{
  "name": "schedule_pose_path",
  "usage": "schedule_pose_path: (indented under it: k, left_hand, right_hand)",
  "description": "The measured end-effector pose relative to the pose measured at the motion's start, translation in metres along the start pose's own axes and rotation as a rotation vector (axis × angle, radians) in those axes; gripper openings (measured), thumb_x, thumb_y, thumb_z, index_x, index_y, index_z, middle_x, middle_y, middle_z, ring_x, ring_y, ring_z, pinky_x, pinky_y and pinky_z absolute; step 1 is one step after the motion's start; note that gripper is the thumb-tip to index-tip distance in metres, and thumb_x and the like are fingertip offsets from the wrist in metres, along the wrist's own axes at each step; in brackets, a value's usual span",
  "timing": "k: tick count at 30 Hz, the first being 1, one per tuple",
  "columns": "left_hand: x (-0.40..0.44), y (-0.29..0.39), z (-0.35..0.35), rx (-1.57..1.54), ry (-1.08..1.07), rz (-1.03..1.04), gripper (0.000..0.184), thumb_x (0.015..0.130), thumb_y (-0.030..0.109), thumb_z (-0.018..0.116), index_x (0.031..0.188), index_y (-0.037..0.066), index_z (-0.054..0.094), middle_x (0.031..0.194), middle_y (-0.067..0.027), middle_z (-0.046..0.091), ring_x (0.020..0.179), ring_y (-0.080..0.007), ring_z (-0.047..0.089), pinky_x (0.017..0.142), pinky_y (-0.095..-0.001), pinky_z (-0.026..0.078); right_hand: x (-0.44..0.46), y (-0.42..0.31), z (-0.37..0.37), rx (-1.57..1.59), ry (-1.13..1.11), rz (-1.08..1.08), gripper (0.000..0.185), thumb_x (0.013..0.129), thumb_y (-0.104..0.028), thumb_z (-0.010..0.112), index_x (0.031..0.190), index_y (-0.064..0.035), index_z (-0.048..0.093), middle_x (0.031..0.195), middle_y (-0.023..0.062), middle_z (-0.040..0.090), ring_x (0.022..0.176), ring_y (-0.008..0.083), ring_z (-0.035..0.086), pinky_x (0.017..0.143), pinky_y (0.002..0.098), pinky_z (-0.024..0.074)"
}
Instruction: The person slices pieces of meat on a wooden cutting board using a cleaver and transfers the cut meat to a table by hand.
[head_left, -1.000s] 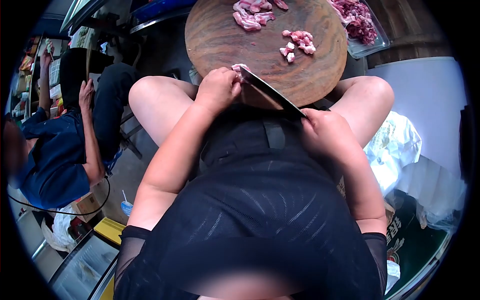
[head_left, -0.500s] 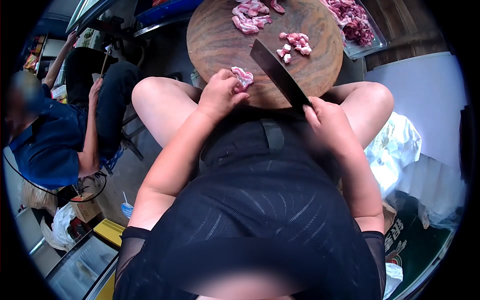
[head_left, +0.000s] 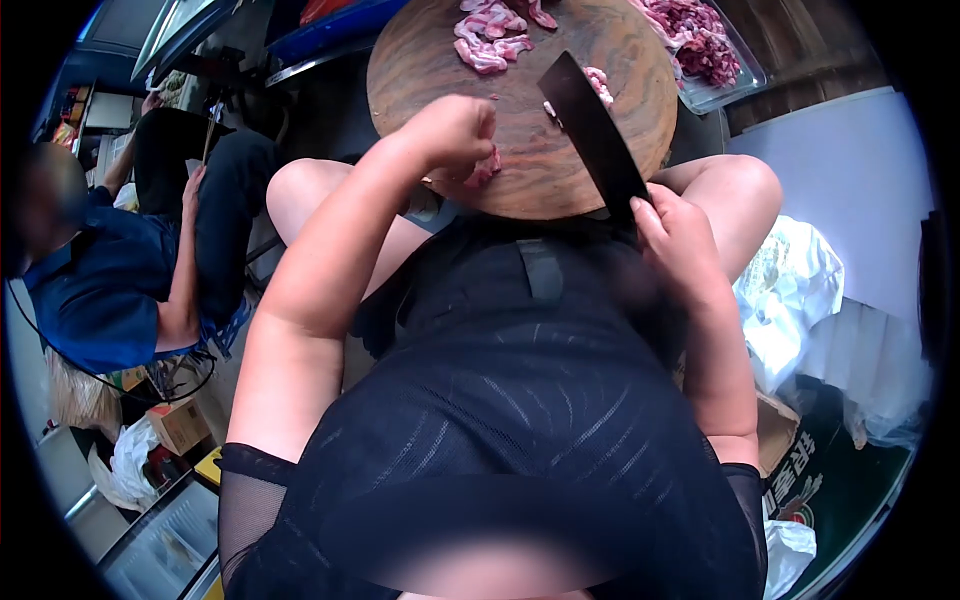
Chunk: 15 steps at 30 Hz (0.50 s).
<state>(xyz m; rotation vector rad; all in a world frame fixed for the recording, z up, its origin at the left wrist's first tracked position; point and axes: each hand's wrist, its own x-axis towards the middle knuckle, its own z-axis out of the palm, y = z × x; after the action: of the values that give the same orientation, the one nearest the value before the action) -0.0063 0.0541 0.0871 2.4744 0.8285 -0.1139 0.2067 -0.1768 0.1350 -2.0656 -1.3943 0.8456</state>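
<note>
My right hand [head_left: 680, 232] grips a dark cleaver [head_left: 600, 135] by its handle end. The blade slants up and left over the round wooden chopping board [head_left: 420, 60]. My left hand [head_left: 455, 130] is raised over the board's near left part, fingers curled. A piece of raw meat [head_left: 485, 170] shows right below its fingertips, partly hidden by the hand. Small cut meat bits [head_left: 598, 84] lie on the board, partly behind the blade. Pale-pink meat strips [head_left: 490, 38] lie at the board's far side.
A clear tray of cut meat [head_left: 705, 50] stands beyond the board at the right. A blue crate [head_left: 330, 30] is at the far left. Another person [head_left: 110, 270] sits at my left. White plastic bags [head_left: 785, 300] lie by my right knee, and a dark green box [head_left: 850, 480] stands lower right.
My left hand has risen and moved up the board, its fingers more curled. The meat below it now shows a redder side. The cleaver has shifted right, over the small bits.
</note>
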Motion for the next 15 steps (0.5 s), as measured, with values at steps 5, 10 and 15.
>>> schedule_pose_path:
  k: [5,10,15]
  left_hand:
    - [0.02,0.031,-0.032,-0.035,0.274,0.218,0.013,0.075,0.011,0.07,0.079,0.007,0.058,0.074,-0.0114,0.063,0.07,-0.0306,0.063,0.063,-0.0381,0.049]
    - [0.028,0.017,-0.004,0.146,0.374,0.313,0.003,0.083,0.012,0.063,0.083,0.009,0.062,0.082,-0.0096,0.063,0.081,-0.032,0.063,0.068,-0.0415,0.051]
    - [-0.015,-0.018,0.063,0.199,0.377,0.249,0.013,0.083,0.008,0.062,0.094,0.006,0.068,0.097,-0.0118,0.063,0.092,-0.033,0.062,0.082,-0.0407,0.052]
  right_hand:
    - [-0.005,-0.003,-0.018,0.084,0.031,0.144,0.025,0.094,-0.018,0.054,0.105,0.0033,0.063,0.086,0.0252,0.066,0.08,0.0414,0.063,0.073,0.0424,0.0499]
    - [-0.004,0.019,-0.013,0.068,0.115,0.009,0.024,0.094,-0.017,0.055,0.102,0.0032,0.063,0.085,0.0249,0.066,0.08,0.0412,0.063,0.073,0.0425,0.0501]
    - [-0.005,0.02,-0.007,-0.023,0.046,-0.076,0.023,0.093,-0.018,0.055,0.101,0.0023,0.063,0.085,0.0244,0.065,0.08,0.0409,0.064,0.071,0.0442,0.0508]
